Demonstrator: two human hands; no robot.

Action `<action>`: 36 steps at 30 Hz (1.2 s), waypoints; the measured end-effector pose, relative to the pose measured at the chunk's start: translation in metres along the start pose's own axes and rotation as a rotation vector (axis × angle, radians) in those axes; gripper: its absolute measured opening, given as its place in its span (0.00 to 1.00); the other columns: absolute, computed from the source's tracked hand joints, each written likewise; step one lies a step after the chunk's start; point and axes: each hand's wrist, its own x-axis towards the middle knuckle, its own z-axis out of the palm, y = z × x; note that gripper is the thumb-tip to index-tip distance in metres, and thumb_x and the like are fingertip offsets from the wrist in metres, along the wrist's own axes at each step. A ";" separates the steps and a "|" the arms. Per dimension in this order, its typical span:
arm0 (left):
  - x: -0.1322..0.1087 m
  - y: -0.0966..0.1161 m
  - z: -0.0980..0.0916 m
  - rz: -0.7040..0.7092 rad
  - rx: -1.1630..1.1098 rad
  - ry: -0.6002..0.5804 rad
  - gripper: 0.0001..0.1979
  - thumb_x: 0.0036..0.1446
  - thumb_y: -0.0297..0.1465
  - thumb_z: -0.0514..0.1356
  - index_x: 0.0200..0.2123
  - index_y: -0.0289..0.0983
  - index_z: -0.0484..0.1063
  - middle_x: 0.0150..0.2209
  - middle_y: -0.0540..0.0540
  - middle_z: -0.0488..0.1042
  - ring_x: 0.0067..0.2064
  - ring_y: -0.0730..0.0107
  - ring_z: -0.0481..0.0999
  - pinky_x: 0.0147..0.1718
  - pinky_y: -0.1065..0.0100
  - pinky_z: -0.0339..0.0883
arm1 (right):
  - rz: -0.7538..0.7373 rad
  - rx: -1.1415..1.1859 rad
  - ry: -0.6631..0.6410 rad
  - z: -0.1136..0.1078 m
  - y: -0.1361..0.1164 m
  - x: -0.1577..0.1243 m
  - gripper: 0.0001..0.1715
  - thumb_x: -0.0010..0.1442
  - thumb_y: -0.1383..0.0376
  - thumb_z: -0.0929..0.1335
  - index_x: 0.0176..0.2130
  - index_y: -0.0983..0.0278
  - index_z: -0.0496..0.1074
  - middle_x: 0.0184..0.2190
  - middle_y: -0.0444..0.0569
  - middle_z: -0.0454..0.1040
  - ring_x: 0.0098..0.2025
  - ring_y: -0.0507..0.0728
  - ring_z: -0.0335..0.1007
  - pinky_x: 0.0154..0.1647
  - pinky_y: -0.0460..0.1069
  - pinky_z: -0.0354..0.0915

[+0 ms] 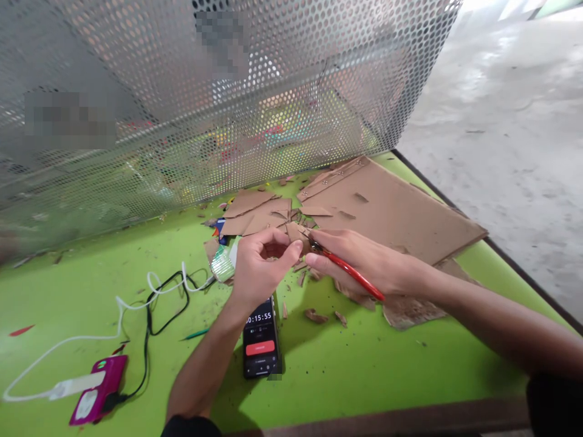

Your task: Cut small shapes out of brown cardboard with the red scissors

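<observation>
My left hand (pixel 263 262) pinches a small piece of brown cardboard (pixel 296 232) between thumb and fingers. Wrapped in my right hand (pixel 359 252) is a pair of red-handled pliers (pixel 348 270), possibly cutters, whose metal jaws meet the right edge of that piece. The exact bite of the jaws is too small to make out. Just beyond both hands lie cut cardboard strips (pixel 259 209), and a large cardboard sheet (pixel 401 212) rests to the right. Below my hands, a phone (pixel 260 340) shows a running-time display.
A perforated metal screen (pixel 273 79) rises along the table's far side. On the green table (pixel 191 358), white and black cables run to a magenta power strip (pixel 100 388). A blue tool (pixel 221 229) and cardboard scraps (pixel 316 315) lie around. Concrete floor (pixel 505 121) shows at right.
</observation>
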 end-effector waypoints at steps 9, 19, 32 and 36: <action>-0.001 0.001 0.001 0.009 0.064 -0.004 0.10 0.51 0.34 0.69 0.24 0.36 0.74 0.23 0.48 0.77 0.24 0.73 0.75 0.23 0.72 0.70 | 0.051 -0.008 -0.059 -0.005 -0.006 0.001 0.22 0.77 0.50 0.59 0.41 0.64 0.65 0.32 0.48 0.72 0.28 0.55 0.64 0.33 0.51 0.58; 0.001 0.000 0.001 0.008 0.073 -0.021 0.10 0.51 0.34 0.69 0.24 0.36 0.74 0.23 0.48 0.77 0.24 0.73 0.75 0.24 0.73 0.70 | 0.013 -0.022 -0.049 -0.005 -0.004 0.000 0.20 0.78 0.52 0.59 0.40 0.64 0.64 0.33 0.49 0.72 0.29 0.55 0.65 0.34 0.51 0.59; 0.001 -0.001 0.002 -0.005 0.036 -0.026 0.10 0.50 0.33 0.69 0.23 0.37 0.73 0.23 0.49 0.76 0.24 0.73 0.75 0.23 0.73 0.71 | 0.030 -0.021 -0.046 -0.001 -0.002 0.002 0.20 0.78 0.53 0.59 0.39 0.64 0.64 0.30 0.45 0.71 0.26 0.52 0.61 0.30 0.49 0.55; 0.001 -0.001 0.002 -0.020 0.027 -0.029 0.10 0.49 0.33 0.70 0.23 0.37 0.73 0.23 0.49 0.77 0.24 0.72 0.76 0.24 0.72 0.71 | 0.045 -0.029 -0.031 0.000 -0.001 0.002 0.22 0.78 0.52 0.60 0.38 0.64 0.65 0.28 0.44 0.70 0.24 0.50 0.59 0.28 0.49 0.53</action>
